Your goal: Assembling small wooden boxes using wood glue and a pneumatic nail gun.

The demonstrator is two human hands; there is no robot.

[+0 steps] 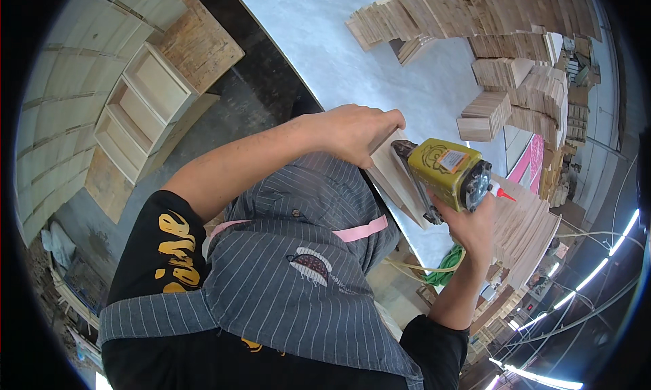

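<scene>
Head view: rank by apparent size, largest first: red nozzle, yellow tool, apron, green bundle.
1. apron
2. yellow tool
3. green bundle
4. red nozzle

Apparent size only; nearness enlarges the apron.

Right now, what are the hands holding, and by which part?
The left hand grips a pale, flat wooden workpiece by its upper end; the right hand grips a boxy, yellowish nail gun by its handle.

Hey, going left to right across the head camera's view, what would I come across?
Pale wooden open-topped tray with three compartments → bare left grip → boxy yellow-green power tool, apparently a nail gun → small pointed red nozzle tip → glowing white tube light.
</scene>
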